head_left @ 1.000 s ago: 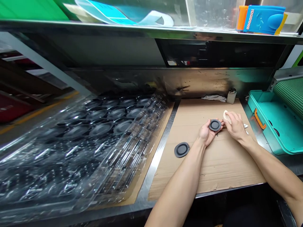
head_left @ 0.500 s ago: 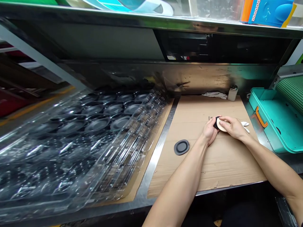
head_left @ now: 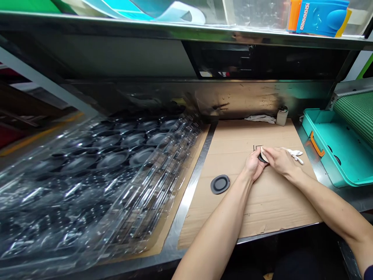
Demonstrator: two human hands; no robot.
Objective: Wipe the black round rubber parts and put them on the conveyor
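Observation:
Over the cardboard sheet, my left hand has its fingers closed on a small black round part. My right hand pinches a cream-coloured pad and presses it against that part. Both pieces are largely covered by my fingers. To the left of my left forearm, a flat dark grey disc with a raised ring lies on the cardboard. Beside my right hand is a crumpled white cloth, partly hidden behind it.
Clear plastic trays with rows of black round parts fill the left side. A small bottle and white gloves or cloth stand at the back. At right is a teal bin with an orange handle. A metal shelf runs overhead.
The cream pad has turned more edge-on and shifted over the black part as my right hand moved across it. The whole view has shifted slightly.

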